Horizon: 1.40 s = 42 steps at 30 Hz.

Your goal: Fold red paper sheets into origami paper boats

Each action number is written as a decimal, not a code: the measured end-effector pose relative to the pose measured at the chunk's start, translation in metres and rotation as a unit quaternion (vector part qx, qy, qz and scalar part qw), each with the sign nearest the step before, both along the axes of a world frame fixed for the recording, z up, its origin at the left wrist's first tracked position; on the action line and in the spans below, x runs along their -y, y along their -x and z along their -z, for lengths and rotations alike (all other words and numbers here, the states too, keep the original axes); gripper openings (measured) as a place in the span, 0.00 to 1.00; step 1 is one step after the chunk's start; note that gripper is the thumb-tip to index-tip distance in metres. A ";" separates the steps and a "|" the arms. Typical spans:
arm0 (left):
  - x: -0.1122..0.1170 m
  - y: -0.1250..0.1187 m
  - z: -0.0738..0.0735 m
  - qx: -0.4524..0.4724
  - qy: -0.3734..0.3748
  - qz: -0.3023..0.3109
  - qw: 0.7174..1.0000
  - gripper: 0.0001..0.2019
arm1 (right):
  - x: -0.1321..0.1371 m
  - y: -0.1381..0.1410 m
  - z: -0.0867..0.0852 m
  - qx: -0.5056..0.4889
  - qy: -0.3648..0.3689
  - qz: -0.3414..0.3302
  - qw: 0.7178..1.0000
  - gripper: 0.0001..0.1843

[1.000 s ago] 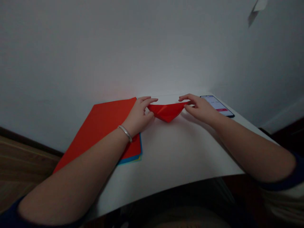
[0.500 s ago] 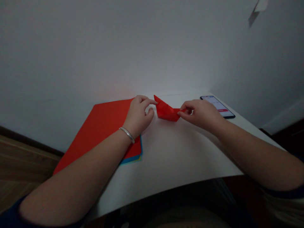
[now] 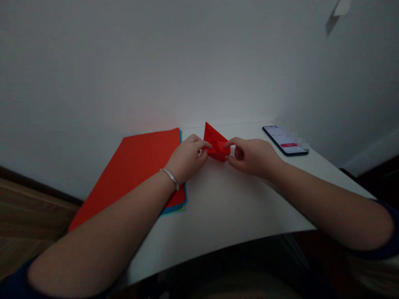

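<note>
A plain, pale grey wall (image 3: pixel 199 62) fills the upper half of this dim view from a head-worn camera. Against it stands a white table (image 3: pixel 249 211), its curved-looking front edge running across the lower part of the view. A strip of wooden surface (image 3: pixel 31 211) shows at the far left. Two bare forearms reach in from the lower corners, each ending in a dark blue sleeve (image 3: pixel 383 230) near the elbow. A stack of coloured paper (image 3: pixel 134 162) lies on the table's left side, partly under the left forearm; the top sheet is red-orange, with blue and yellow edges peeking out below. At the right rear lies a smartphone (image 3: pixel 280 139), face up with its screen lit, a patch near its lower right corner pixelated.

Between the two hands, near the back middle of the table, is a piece of folded red paper (image 3: pixel 215 135) — one pointed flap rises at its left. The left hand (image 3: pixel 190 155) pinches its lower left side, thumb and index finger nearly together. The right hand (image 3: pixel 252 155) grips its right end — index finger above, thumb below, a small gap between the tips. A silver bangle (image 3: pixel 170 177) circles the left wrist.
</note>
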<state>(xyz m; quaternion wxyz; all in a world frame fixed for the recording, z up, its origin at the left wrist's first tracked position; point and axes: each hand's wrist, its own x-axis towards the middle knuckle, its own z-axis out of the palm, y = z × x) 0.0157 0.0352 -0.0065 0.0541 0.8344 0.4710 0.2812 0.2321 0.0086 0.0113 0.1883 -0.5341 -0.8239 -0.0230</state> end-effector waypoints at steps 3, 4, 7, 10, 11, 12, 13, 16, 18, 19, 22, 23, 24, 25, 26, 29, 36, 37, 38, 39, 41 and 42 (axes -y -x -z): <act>0.002 0.000 -0.001 0.004 -0.006 0.013 1.000 0.11 | -0.005 -0.003 0.001 0.008 0.053 -0.025 0.998 0.19; 0.004 0.000 -0.002 0.006 -0.010 0.022 1.000 0.10 | -0.006 -0.004 0.003 0.008 0.063 -0.036 0.997 0.19; 0.010 -0.002 -0.005 0.010 -0.024 0.074 0.997 0.10 | -0.010 -0.004 0.009 -0.006 0.072 -0.056 0.996 0.17; 0.015 -0.008 -0.006 0.010 -0.031 0.121 0.992 0.14 | -0.011 -0.002 0.014 -0.026 0.073 -0.074 0.994 0.15; 0.016 -0.009 -0.006 0.012 -0.030 0.127 0.991 0.14 | -0.011 -0.001 0.015 -0.029 0.071 -0.080 0.994 0.14; 0.016 -0.010 -0.005 0.014 -0.030 0.127 0.991 0.13 | -0.011 0.000 0.015 -0.031 0.065 -0.085 0.994 0.13; 0.016 -0.011 -0.004 0.017 -0.029 0.124 0.992 0.11 | -0.011 0.001 0.016 -0.033 0.059 -0.087 0.994 0.13; 0.014 -0.011 -0.002 0.023 -0.030 0.113 0.993 0.04 | -0.012 0.000 0.017 -0.041 0.043 -0.087 0.994 0.14; 0.013 -0.010 -0.002 0.032 -0.029 0.107 0.993 0.02 | -0.014 -0.003 0.017 -0.044 0.035 -0.087 0.995 0.15; 0.013 -0.009 -0.003 0.037 -0.028 0.104 0.994 0.02 | -0.016 -0.004 0.017 -0.043 0.029 -0.087 0.995 0.16; 0.014 -0.006 -0.007 0.046 -0.016 0.082 0.995 0.01 | -0.021 -0.010 0.018 -0.047 0.008 -0.081 0.996 0.17; 0.013 -0.006 -0.008 0.045 -0.011 0.069 0.997 0.01 | -0.023 -0.012 0.019 -0.053 0.001 -0.079 0.995 0.17; 0.013 -0.005 -0.009 0.042 -0.007 0.055 0.998 0.03 | -0.025 -0.014 0.020 -0.061 -0.009 -0.075 0.995 0.18; 0.011 -0.004 -0.009 0.037 -0.003 0.043 0.998 0.05 | -0.027 -0.016 0.022 -0.068 -0.021 -0.072 0.995 0.18; 0.010 -0.002 -0.009 0.033 0.001 0.034 0.999 0.07 | -0.028 -0.017 0.023 -0.071 -0.033 -0.069 0.995 0.19; 0.003 0.003 -0.009 0.035 0.014 0.028 0.999 0.05 | -0.031 -0.022 0.027 -0.062 -0.053 -0.062 0.995 0.21; -0.003 0.012 -0.008 0.034 0.003 -0.025 0.999 0.06 | -0.032 -0.028 0.024 -0.061 -0.048 -0.037 0.996 0.22; -0.003 0.012 -0.008 0.035 0.003 -0.031 0.999 0.07 | -0.032 -0.028 0.023 -0.061 -0.046 -0.042 0.996 0.20; -0.003 0.012 -0.008 0.035 0.007 -0.038 0.999 0.07 | -0.032 -0.028 0.022 -0.062 -0.041 -0.049 0.996 0.18; -0.003 0.011 -0.008 0.034 0.014 -0.046 0.998 0.07 | -0.032 -0.028 0.021 -0.062 -0.033 -0.055 0.996 0.16; -0.002 0.010 -0.007 0.029 0.028 -0.071 0.997 0.08 | -0.031 -0.027 0.017 -0.058 -0.016 -0.058 0.996 0.13; -0.002 0.010 -0.007 0.026 0.033 -0.084 0.996 0.08 | -0.030 -0.026 0.015 -0.056 -0.009 -0.053 0.997 0.12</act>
